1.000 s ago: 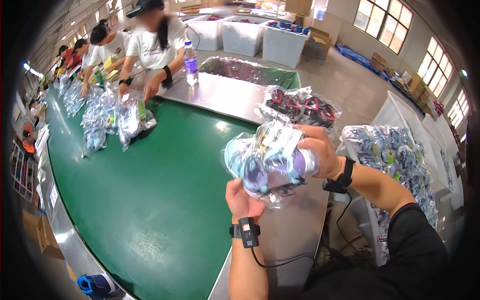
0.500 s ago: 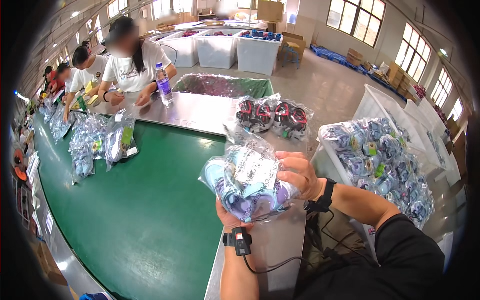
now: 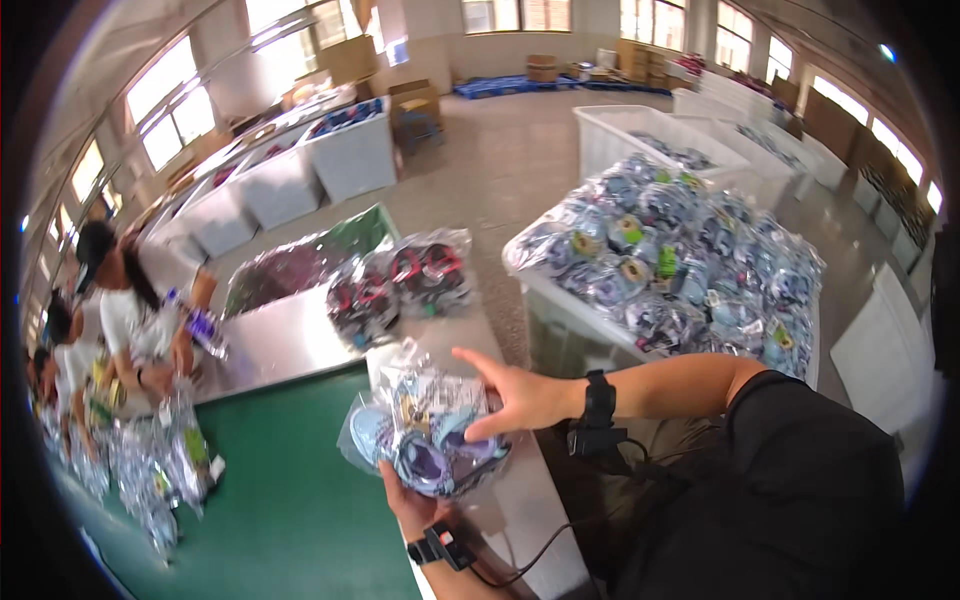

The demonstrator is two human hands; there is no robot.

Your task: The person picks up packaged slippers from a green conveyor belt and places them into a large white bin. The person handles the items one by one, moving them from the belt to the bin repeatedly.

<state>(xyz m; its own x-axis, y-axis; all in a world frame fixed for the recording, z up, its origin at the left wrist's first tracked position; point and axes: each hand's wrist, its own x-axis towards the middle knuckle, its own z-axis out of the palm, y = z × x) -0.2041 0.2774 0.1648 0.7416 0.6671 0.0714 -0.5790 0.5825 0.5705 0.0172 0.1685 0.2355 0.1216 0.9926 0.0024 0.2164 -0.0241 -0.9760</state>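
Note:
A pair of light blue and purple children's shoes in a transparent plastic bag point(image 3: 425, 435) is held over the metal table edge beside the green belt. My left hand point(image 3: 408, 503) grips the bag from its near lower side, its fingers partly hidden beneath. At the bag's right side is my right hand point(image 3: 528, 396), its fingers spread apart. One of its fingertips overlaps the bag; whether it touches is hard to tell. Just beyond, two bagged pairs of black and red shoes point(image 3: 400, 290) rest on the metal tabletop.
A white bin point(image 3: 570, 315) heaped with bagged blue shoes stands to the right. The green conveyor belt point(image 3: 285, 480) runs along the left, with more bagged shoes point(image 3: 150, 470) near co-workers. Behind the table sits a green-lined container point(image 3: 375, 230). White tubs point(image 3: 350, 160) stand farther back.
The view has swung right, bringing the full bin more into sight. My right hand's fingers have come off the bag and spread. The shoes' openings now show more.

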